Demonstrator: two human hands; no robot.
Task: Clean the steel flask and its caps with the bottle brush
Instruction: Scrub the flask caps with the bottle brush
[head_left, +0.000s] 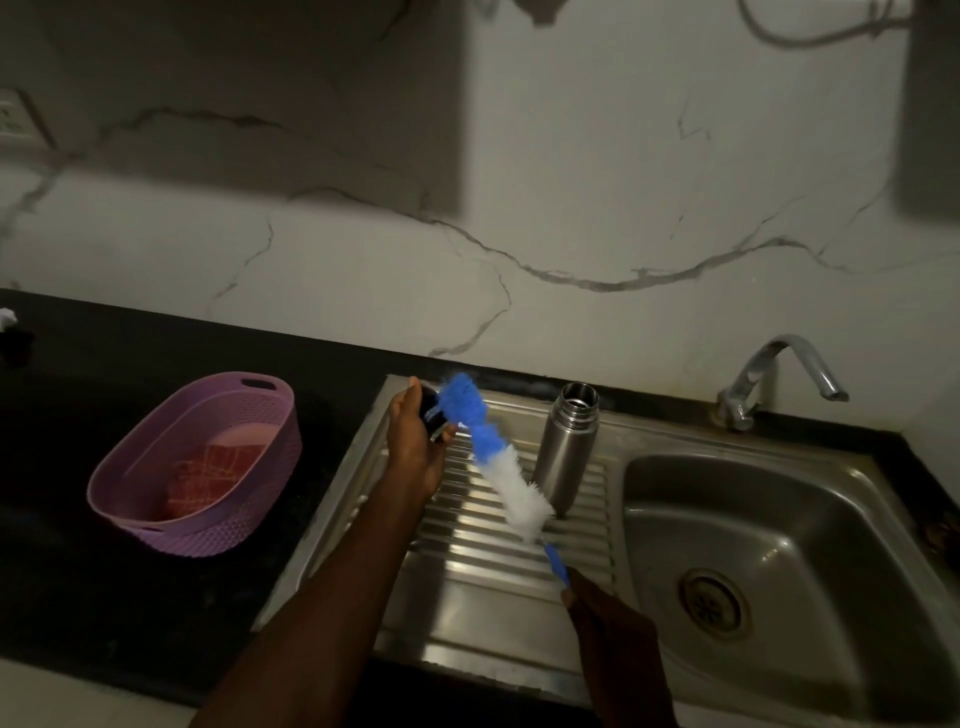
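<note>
We hold a dark cap (434, 415) in our left hand (415, 447), fingers curled round it, raised over the ribbed drainboard (467, 571) of the steel sink. Our right hand (605, 618) grips the blue handle of the brush (498, 457) low in the view, nearer to us than the left hand. From that grip the brush slants up and away to the left: white bristles come first, then blue ones, and the blue tip lies against the cap at the left hand's fingertips. Whether the tip goes inside the cap we cannot tell.

The flask (569, 447) stands upright and uncapped on the drainboard, just right of the brush's white part and beyond our right hand. It is apart from both hands, its open mouth facing up.

Right of the right hand lies the basin (779, 545) with its round drain (714, 605). The tap (774, 374) rises at the back edge, beyond the basin, its spout bent toward the right.

Well to the left of our left hand, on the black counter (62, 519), sits a purple basket (202, 462) with a red checked cloth (213, 475) lying inside it. A marbled wall (571, 208) runs behind everything.
</note>
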